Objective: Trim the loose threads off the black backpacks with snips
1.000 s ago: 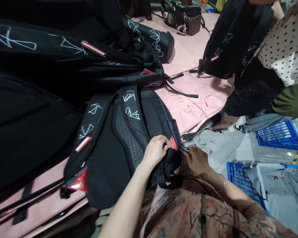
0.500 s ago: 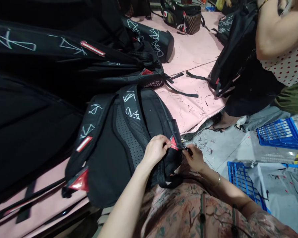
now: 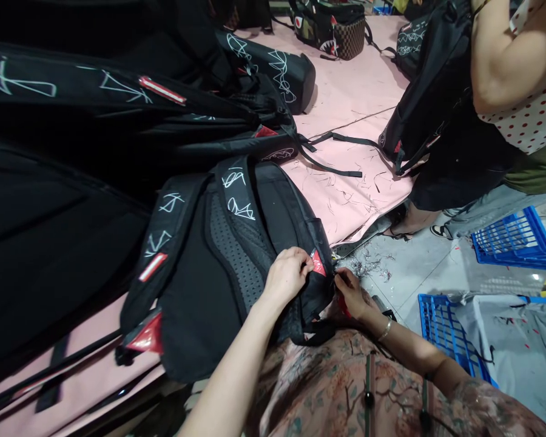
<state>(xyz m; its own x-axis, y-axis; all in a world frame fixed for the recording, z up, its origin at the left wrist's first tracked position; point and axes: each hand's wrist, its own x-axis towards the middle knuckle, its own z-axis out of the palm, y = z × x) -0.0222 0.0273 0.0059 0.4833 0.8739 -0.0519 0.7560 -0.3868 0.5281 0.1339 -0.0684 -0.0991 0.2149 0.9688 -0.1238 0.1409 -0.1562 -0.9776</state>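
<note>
A black backpack (image 3: 195, 315) with white scribbled lines on its shoulder straps lies back panel up in front of me. My left hand (image 3: 287, 274) is closed in a pinch on its right lower corner, at the red triangular tab (image 3: 318, 263). Just right of that corner, my right hand (image 3: 352, 294) has thumb and fingers drawn together at the bag's edge. Something red shows under its palm and a dark piece sticks out by the wrist; I cannot make out what they are. Another red tab (image 3: 146, 335) marks the bag's left corner.
More black bags (image 3: 273, 73) are piled at the left and back on the pink table (image 3: 346, 85). Loose threads litter tabletop and floor. Across the table, a person (image 3: 505, 79) handles a black backpack (image 3: 418, 91). Blue crates (image 3: 441, 331) stand on the floor at right.
My right hand has shifted slightly left, closer to the bag's edge, and turned, so that something red shows beneath it. My left hand keeps its pinch at the corner.
</note>
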